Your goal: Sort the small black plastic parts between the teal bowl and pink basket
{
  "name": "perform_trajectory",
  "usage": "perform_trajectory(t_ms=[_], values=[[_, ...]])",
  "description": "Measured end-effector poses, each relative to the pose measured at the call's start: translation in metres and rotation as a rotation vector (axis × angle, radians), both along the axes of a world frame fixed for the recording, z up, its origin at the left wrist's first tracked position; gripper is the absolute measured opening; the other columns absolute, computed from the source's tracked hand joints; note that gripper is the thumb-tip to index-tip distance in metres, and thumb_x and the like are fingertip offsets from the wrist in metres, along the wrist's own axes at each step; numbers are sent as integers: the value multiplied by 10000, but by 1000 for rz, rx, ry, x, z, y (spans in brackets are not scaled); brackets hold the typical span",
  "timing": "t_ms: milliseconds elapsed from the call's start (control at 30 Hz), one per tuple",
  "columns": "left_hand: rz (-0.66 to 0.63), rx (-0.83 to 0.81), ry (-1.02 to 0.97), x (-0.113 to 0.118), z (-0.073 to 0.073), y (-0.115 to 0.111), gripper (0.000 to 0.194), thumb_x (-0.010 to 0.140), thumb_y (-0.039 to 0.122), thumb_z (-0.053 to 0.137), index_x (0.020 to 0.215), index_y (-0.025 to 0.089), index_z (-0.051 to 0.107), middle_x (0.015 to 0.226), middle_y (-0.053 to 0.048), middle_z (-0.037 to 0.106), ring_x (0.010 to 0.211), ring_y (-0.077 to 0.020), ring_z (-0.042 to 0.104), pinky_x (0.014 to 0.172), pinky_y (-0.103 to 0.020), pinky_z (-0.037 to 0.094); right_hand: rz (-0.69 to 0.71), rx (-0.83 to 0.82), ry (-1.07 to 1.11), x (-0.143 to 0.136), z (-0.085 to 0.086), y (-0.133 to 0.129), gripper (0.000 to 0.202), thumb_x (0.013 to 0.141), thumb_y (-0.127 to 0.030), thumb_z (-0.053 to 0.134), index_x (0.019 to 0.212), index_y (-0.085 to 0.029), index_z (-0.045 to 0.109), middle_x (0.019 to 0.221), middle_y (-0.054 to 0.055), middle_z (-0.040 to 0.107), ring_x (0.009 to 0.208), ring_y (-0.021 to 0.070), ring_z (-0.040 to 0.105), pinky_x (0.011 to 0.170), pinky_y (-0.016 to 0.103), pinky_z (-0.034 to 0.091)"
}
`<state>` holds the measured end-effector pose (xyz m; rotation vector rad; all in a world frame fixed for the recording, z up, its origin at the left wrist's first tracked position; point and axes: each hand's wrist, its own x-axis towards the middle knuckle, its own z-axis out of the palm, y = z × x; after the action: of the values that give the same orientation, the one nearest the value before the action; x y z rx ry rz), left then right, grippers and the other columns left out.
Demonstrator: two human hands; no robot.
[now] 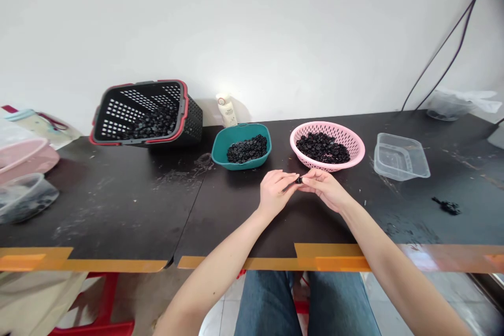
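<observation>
My left hand (276, 189) and my right hand (323, 187) meet above the table, just in front of the pink basket. Between their fingertips they pinch a small black part (299, 180); its exact shape is mostly covered by the fingers. Many small black round pieces (323, 147) lie in the pink perforated basket (357, 146) behind my right hand. The teal basin (220, 142), up and left of my left hand, holds similar black pieces (248, 149).
A dark grey crate (192, 121) with red trim leans at the left, black pieces inside. A white bottle (227, 110) stands by the wall. At the right are a clear plastic tub (401, 156) and a small black heap (448, 206). Orange tape (334, 257) lines the table's front edge.
</observation>
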<state>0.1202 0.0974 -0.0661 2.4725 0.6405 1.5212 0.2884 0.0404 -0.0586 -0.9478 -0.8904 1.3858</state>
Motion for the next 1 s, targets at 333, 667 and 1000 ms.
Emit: perform_trajectory(t_ms=[333, 667, 1000], values=[[7, 47, 21, 0, -1, 1, 163, 806, 284, 656, 952, 216, 677, 890, -16, 720, 818, -146, 642, 834, -357, 506, 18, -14, -24, 2, -1, 0, 148, 692, -255, 758, 729, -191, 629, 809, -5, 692, 812, 141, 662, 814, 336, 540], [-11, 100, -5, 0, -3, 1, 165, 783, 252, 680, 943, 213, 673, 881, -4, 721, 795, -134, 640, 827, -345, 517, 36, 11, 29, -2, -2, 1, 252, 673, -230, 772, 856, -225, 598, 819, -30, 652, 823, 115, 623, 862, 329, 506], [-17, 59, -39, 2, -1, -3, 154, 783, 274, 680, 927, 222, 689, 879, -12, 726, 797, -136, 653, 810, -337, 531, 50, 27, 155, -10, 1, 0, 424, 670, -233, 768, 674, -211, 344, 664, -69, 502, 686, 80, 535, 791, 264, 477]])
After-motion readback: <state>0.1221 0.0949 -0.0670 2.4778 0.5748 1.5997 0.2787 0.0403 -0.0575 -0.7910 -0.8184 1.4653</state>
